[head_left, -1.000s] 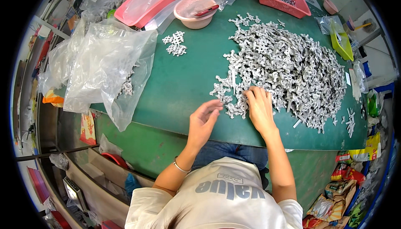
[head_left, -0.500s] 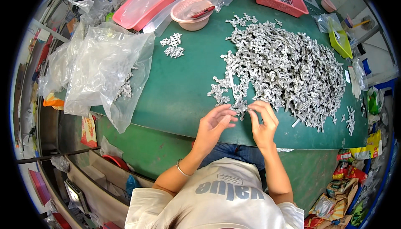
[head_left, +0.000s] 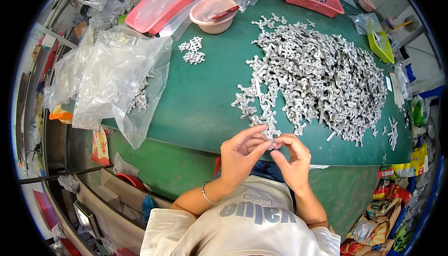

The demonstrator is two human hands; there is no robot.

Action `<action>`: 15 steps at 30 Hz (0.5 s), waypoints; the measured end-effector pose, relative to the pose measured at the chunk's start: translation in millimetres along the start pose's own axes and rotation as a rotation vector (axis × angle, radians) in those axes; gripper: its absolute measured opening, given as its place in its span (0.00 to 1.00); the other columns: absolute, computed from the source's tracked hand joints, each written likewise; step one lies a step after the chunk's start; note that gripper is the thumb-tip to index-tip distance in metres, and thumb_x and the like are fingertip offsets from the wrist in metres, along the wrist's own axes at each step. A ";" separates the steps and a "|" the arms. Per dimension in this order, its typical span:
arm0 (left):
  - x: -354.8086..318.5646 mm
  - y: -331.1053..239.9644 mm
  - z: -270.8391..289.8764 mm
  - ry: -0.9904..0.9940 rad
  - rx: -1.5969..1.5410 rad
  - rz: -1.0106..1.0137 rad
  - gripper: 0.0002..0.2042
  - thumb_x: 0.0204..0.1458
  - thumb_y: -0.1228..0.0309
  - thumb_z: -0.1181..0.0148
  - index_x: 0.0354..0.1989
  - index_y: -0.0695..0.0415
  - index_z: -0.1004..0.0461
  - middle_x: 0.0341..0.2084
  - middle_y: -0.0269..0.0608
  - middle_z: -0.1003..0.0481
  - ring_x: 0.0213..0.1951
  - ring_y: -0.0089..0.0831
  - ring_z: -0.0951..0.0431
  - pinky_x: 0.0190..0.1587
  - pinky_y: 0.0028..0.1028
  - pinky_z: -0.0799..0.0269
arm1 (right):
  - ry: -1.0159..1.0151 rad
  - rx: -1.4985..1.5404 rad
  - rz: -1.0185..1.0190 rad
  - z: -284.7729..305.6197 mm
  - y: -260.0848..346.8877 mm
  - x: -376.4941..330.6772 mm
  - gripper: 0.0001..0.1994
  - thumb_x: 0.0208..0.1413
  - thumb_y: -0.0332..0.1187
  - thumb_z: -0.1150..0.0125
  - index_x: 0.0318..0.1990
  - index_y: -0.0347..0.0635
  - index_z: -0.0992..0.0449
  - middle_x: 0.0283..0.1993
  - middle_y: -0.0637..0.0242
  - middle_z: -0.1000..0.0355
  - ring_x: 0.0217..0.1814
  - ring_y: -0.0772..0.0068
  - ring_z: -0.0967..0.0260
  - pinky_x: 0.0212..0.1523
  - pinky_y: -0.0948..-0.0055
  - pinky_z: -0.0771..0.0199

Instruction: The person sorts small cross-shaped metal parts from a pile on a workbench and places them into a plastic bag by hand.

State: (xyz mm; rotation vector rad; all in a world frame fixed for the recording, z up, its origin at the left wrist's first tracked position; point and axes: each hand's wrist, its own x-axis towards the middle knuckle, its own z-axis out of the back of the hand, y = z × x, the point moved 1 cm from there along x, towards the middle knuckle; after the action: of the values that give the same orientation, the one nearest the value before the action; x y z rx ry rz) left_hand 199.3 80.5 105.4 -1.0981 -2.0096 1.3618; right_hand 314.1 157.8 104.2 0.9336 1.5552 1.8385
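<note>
i see my left hand and right hand pinched together on one metal piece beside the pile on the green surface.

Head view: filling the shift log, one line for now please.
both hands: left hand and right hand pinch one small metal piece | grey parts heap beyond

Both hands are now off the heap of metal pieces; the left hand and right hand pinch one small metal piece together at the table edge.
</note>
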 end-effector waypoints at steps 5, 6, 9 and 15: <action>-6.3 -7.3 -6.2 -0.055 0.279 -0.141 0.14 0.45 0.87 0.44 0.42 0.70 0.30 0.30 0.45 0.25 0.35 0.27 0.24 0.40 0.23 0.27 | -0.038 0.072 -0.040 -0.4 6.9 -5.4 0.10 0.42 0.16 0.40 0.36 0.31 0.27 0.33 0.62 0.29 0.34 0.76 0.34 0.37 0.78 0.33; -6.1 -8.6 -6.4 -0.045 0.306 -0.167 0.14 0.45 0.87 0.44 0.42 0.69 0.30 0.30 0.45 0.25 0.35 0.27 0.24 0.40 0.23 0.27 | -0.037 0.064 -0.019 -0.1 7.6 -5.7 0.10 0.43 0.16 0.40 0.36 0.31 0.27 0.34 0.62 0.29 0.34 0.76 0.34 0.37 0.79 0.33; -5.8 -11.3 -6.2 -0.024 0.349 -0.212 0.14 0.44 0.87 0.43 0.42 0.69 0.30 0.30 0.45 0.25 0.35 0.27 0.23 0.39 0.23 0.26 | -0.059 0.077 -0.062 -0.1 5.6 -11.2 0.10 0.45 0.16 0.42 0.37 0.30 0.27 0.33 0.62 0.28 0.33 0.76 0.32 0.36 0.79 0.32; -5.8 -12.9 -6.6 -0.020 0.329 -0.234 0.16 0.42 0.87 0.42 0.42 0.66 0.30 0.35 0.46 0.27 0.37 0.27 0.26 0.39 0.23 0.28 | -0.022 0.412 -0.317 6.6 21.6 -12.4 0.07 0.51 0.19 0.47 0.39 0.30 0.29 0.30 0.56 0.26 0.28 0.74 0.29 0.33 0.77 0.29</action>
State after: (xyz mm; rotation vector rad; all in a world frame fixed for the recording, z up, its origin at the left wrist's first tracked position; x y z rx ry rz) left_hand 202.9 76.9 120.2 -0.6833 -1.7788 1.5112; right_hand 327.4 148.3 124.0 0.8155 1.9820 1.3121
